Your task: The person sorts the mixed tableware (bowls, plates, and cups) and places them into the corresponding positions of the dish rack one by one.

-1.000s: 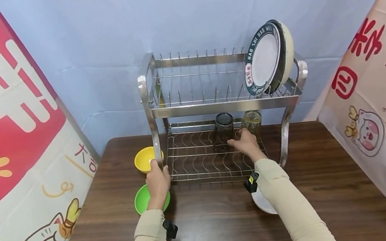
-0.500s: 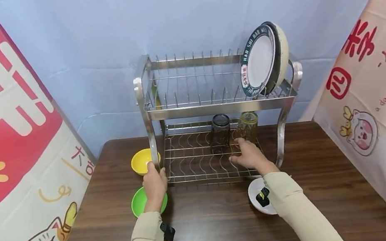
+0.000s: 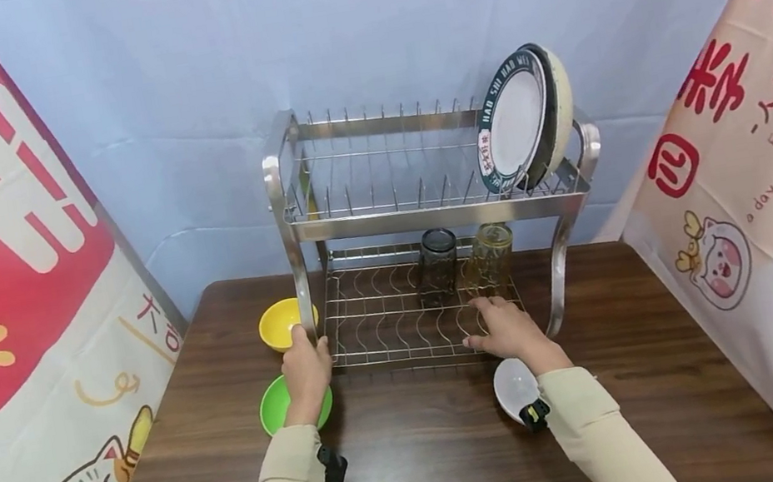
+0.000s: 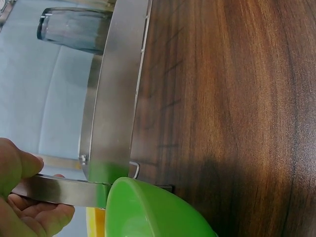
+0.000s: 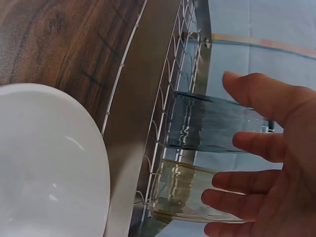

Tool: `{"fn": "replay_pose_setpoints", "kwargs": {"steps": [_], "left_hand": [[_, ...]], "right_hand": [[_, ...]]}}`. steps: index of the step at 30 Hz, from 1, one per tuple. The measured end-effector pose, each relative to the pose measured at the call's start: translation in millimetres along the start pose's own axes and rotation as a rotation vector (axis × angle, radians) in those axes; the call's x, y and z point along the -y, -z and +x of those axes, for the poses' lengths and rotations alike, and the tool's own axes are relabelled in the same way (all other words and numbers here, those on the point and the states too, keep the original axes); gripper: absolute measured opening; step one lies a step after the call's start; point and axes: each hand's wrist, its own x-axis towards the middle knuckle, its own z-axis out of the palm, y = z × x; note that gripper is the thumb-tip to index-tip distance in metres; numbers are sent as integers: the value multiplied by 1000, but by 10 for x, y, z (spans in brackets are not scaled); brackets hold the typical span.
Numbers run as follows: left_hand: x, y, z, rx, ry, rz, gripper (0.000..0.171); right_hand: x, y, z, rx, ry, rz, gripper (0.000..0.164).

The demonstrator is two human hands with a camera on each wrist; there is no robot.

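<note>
My left hand [image 3: 307,371] grips the left front leg of the metal dish rack [image 3: 429,220]; in the left wrist view thumb and fingers wrap the leg [image 4: 64,190]. My right hand [image 3: 510,329] is held over the front of the lower shelf, its fingers spread and holding nothing. Behind it two glasses stand upside down on that shelf: a grey glass [image 3: 439,265] and, to its right, an amber glass [image 3: 491,258]. The right wrist view shows the fingers apart, overlapping both glasses.
A yellow bowl [image 3: 277,326] and a green bowl [image 3: 274,406] sit left of the rack. In front of its right side is a white bowl [image 3: 514,385]. A green-rimmed plate [image 3: 515,124] and a cream bowl [image 3: 563,108] stand on edge in the upper tier.
My right hand has drawn back from the amber glass toward the shelf's front edge, leaving the glass standing. The left hand keeps its grip on the leg. The view has shifted slightly.
</note>
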Motion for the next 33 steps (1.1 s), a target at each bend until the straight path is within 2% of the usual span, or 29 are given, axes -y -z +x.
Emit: {"fn": "replay_pose_setpoints", "kwargs": {"steps": [9,20,29,33], "left_hand": [[28,-14,3,3,1,6,26],[45,-34,18,-16,-23,8,25],[32,-35,10,-2,-6,6,25],[34,-25,4,-7,-1,-1,25]], "right_hand": [[28,-44,-200,-48,41,-50,68],[55,-131,-454,-65,20,-52,71],[-21,-162,-604,-61,-49,41,71],[-16,-178,-655,-71,-53,61,72]]}}
